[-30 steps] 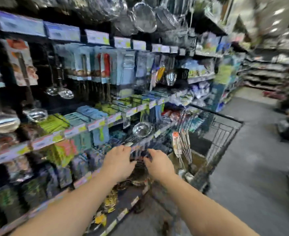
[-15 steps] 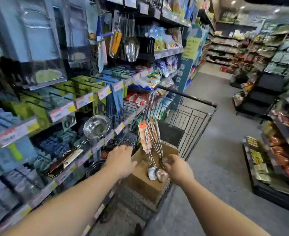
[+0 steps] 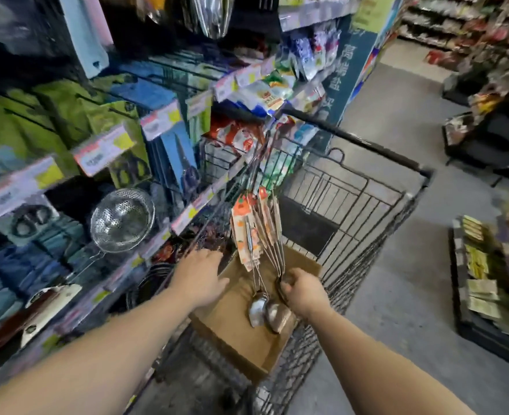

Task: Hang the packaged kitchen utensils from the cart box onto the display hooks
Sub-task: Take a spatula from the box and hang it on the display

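Observation:
A brown cardboard box [image 3: 232, 322] sits in the black wire cart [image 3: 352, 205]. Several packaged metal ladles [image 3: 260, 256] with orange card tags stand up out of the box, their bowls low near its right side. My right hand [image 3: 302, 290] is closed around the bowl ends of some of these ladles. My left hand [image 3: 200, 272] hovers over the box's left rim with fingers spread, holding nothing. Display hooks with price tags [image 3: 106, 151] line the shelving on the left, and a mesh strainer [image 3: 122, 220] hangs there.
Shelving with hanging packaged goods fills the left side. The cart's handle bar [image 3: 358, 139] points away down the grey aisle floor [image 3: 397, 265]. Low racks of goods [image 3: 487, 280] stand along the right. More shelves close the far end.
The view swung right from the shelf to the cart. Both hands left the shelf edge; my right hand went to the ladles in the box and closed on them, my left moved over the box rim.

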